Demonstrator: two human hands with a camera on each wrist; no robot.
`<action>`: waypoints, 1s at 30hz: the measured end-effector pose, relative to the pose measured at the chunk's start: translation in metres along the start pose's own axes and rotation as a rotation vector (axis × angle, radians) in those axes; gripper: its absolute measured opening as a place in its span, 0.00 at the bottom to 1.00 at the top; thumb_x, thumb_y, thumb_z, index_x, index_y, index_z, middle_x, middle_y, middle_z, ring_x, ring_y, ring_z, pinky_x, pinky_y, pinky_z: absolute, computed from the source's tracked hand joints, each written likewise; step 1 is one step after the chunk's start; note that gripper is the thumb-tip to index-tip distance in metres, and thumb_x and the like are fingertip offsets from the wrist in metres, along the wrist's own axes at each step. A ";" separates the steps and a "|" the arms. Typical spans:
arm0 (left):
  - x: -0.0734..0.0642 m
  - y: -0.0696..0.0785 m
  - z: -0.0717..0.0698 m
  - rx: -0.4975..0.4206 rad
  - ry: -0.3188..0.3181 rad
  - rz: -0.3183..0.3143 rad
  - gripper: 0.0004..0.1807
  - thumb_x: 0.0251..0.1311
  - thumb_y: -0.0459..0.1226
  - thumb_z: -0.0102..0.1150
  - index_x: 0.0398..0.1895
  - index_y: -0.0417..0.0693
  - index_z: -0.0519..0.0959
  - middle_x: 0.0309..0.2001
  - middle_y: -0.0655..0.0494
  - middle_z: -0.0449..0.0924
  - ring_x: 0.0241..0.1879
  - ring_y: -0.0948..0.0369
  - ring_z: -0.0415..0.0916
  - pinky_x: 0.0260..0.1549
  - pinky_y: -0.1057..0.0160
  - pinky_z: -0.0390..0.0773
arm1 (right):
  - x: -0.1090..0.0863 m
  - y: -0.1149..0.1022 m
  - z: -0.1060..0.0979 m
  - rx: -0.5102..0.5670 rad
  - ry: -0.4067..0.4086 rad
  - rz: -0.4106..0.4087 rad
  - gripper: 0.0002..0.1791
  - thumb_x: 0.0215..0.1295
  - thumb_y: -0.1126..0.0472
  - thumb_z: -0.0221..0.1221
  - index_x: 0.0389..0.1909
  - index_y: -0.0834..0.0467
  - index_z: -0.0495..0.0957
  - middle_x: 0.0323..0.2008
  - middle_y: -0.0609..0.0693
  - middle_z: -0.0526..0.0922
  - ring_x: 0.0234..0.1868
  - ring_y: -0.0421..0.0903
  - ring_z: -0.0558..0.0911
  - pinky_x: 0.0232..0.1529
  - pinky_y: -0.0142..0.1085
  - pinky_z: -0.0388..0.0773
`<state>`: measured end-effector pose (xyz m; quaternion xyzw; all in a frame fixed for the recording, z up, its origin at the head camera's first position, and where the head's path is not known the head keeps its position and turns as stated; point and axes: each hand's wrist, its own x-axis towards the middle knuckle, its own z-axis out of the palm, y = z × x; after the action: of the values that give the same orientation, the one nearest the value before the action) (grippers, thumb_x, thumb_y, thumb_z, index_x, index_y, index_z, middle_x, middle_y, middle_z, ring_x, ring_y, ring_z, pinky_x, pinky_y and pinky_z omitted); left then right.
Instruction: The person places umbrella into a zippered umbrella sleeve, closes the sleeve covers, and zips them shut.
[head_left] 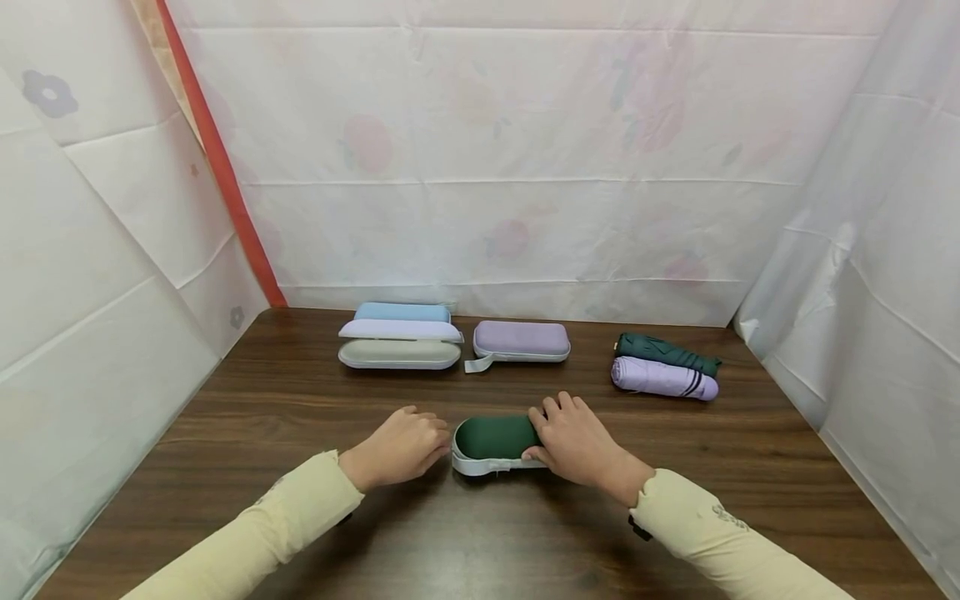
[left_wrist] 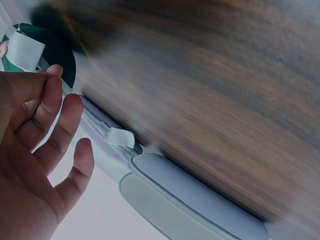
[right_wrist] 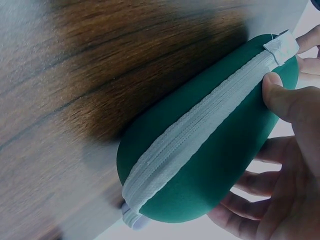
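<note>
An oblong green zip case [head_left: 495, 437] lies on the table between the hands, with a pale zipper [right_wrist: 185, 135] running along its side. The right hand [head_left: 573, 437] grips the right part of the case, thumb on the near side, other fingers over the far side. At the left end, the left hand [head_left: 401, 446] has thumb and fingertips together in a pinch by the zipper; the small pull is hidden between them. A white fabric loop [left_wrist: 25, 52] sticks out just beyond those fingertips. In the right wrist view the zipper looks closed along the visible side.
Farther back lie an opened pale lavender case [head_left: 400, 350], a blue case [head_left: 402, 312] behind it and a closed purple case [head_left: 521, 340] with a strap. A dark green folded umbrella [head_left: 667, 353] and a lilac folded umbrella [head_left: 663, 377] lie at the right. White curtains surround the table.
</note>
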<state>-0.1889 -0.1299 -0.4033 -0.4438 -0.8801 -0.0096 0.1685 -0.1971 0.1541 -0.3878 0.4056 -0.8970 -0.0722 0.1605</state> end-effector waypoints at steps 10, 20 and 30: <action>0.001 0.010 -0.001 0.022 -0.003 0.038 0.07 0.56 0.38 0.64 0.22 0.54 0.79 0.23 0.64 0.75 0.27 0.64 0.74 0.20 0.66 0.57 | 0.000 0.000 -0.001 0.001 -0.001 0.005 0.30 0.59 0.39 0.60 0.46 0.63 0.78 0.34 0.56 0.75 0.33 0.53 0.71 0.36 0.45 0.72; 0.005 0.024 0.001 0.066 0.023 0.054 0.12 0.57 0.38 0.63 0.17 0.54 0.76 0.18 0.64 0.70 0.22 0.64 0.72 0.19 0.65 0.57 | 0.001 -0.001 -0.002 0.011 -0.013 0.008 0.30 0.60 0.39 0.60 0.46 0.63 0.78 0.34 0.56 0.76 0.33 0.52 0.71 0.36 0.45 0.72; 0.018 0.045 0.000 0.139 0.027 0.019 0.15 0.45 0.31 0.62 0.09 0.55 0.71 0.15 0.62 0.69 0.17 0.63 0.70 0.12 0.65 0.55 | 0.001 -0.003 -0.002 -0.016 -0.012 0.009 0.31 0.59 0.39 0.60 0.47 0.63 0.79 0.37 0.58 0.77 0.35 0.53 0.73 0.38 0.45 0.73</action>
<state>-0.1637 -0.0888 -0.4038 -0.4394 -0.8719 0.0471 0.2111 -0.1945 0.1514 -0.3867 0.3995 -0.8992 -0.0811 0.1589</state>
